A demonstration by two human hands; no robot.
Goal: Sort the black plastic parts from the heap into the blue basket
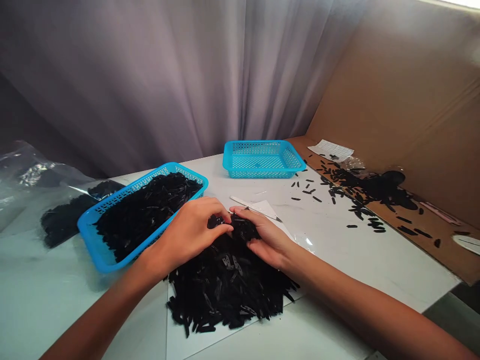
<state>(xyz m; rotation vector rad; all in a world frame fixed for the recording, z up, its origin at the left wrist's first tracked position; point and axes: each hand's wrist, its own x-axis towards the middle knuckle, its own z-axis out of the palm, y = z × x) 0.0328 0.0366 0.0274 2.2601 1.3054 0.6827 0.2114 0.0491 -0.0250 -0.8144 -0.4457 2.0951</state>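
Observation:
A large pile of small black pieces [228, 285] lies on a white sheet [180, 345] in front of me. Above its far side, my right hand [268, 240] is curled around a clump of black pieces [243, 227]. My left hand [198, 225] meets it from the left, thumb and fingers bent inward at the clump; whatever lies between those fingertips is too small to make out. To the left, a blue basket [101, 257] holds many more black pieces.
Behind the hands stands a second blue basket [258, 174]. A pen-like tool [240, 201] lies near white paper [265, 207]. Clear plastic bag [22, 175] at left. Black pieces [375, 187] are scattered at right beside a cardboard wall [405, 100]. Grey curtain [150, 75] behind.

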